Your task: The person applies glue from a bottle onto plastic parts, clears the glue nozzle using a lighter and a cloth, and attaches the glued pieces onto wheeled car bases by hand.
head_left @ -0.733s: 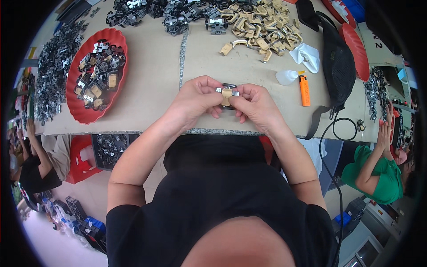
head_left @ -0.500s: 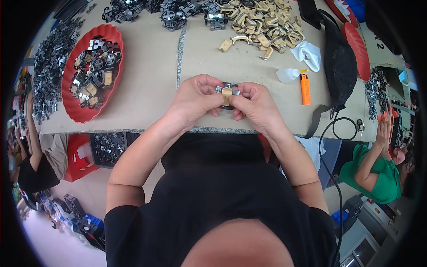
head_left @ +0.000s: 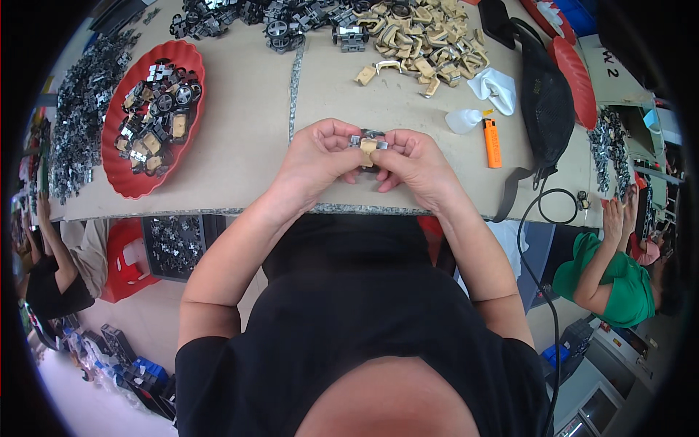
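Between both hands, close to the table's front edge, is a small assembly (head_left: 368, 148) with a gold-coloured cap, shiny silver ends and black parts. My left hand (head_left: 314, 159) pinches its left side, fingers curled behind and thumb against the gold cap. On the other side, my right hand (head_left: 422, 166) is closed on it too, its thumb tip resting on the cap. The fingers hide much of the assembly's underside and edges.
On the left stands a red scalloped tray (head_left: 111, 164) of similar assemblies. Gold caps (head_left: 429, 54) and black wheeled parts (head_left: 277, 29) lie at the back. Toward the right are a small squeeze bottle (head_left: 463, 121), an orange lighter (head_left: 493, 143), a white cloth (head_left: 495, 89) and a black pouch (head_left: 547, 109).
My hands keep hold of the assembly, with small shifts of the fingers; the right thumb lies a little differently on the gold cap. The whole view has turned slightly.
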Action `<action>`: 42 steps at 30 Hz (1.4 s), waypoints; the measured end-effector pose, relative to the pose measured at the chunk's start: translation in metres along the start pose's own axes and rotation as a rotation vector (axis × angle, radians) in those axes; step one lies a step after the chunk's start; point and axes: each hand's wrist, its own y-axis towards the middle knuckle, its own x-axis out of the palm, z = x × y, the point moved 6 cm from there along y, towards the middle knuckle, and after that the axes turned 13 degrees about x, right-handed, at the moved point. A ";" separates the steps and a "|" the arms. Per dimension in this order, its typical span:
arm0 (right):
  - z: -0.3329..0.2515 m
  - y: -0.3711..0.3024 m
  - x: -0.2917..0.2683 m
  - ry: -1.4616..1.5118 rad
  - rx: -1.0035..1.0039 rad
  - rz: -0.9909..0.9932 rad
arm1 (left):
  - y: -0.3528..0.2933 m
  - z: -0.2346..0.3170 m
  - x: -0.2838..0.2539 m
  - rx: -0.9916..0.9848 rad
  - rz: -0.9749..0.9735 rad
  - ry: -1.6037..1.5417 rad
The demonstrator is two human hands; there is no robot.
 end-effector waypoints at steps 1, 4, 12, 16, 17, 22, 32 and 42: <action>0.001 -0.001 0.000 0.050 0.020 -0.074 | -0.001 -0.003 -0.001 -0.037 0.014 -0.078; -0.001 -0.007 -0.003 0.171 -0.033 -0.154 | -0.002 0.000 -0.005 -0.097 0.010 -0.215; -0.020 -0.020 -0.007 -0.092 -0.431 0.080 | -0.001 -0.001 -0.008 -0.108 -0.071 -0.262; -0.042 -0.038 0.018 -0.769 -0.853 0.109 | 0.001 -0.008 -0.009 -0.231 -0.235 -0.378; -0.046 -0.039 0.019 -0.768 -0.854 0.110 | -0.001 -0.010 -0.005 -0.299 -0.306 -0.441; -0.046 -0.035 0.018 -0.885 -0.831 0.096 | -0.001 -0.002 -0.002 -0.278 -0.247 -0.265; -0.042 -0.029 0.017 -0.869 -0.795 0.068 | -0.012 0.042 0.014 0.532 -0.425 0.886; -0.036 -0.024 0.017 -0.774 -0.864 0.051 | -0.020 0.038 0.009 0.642 -0.381 0.902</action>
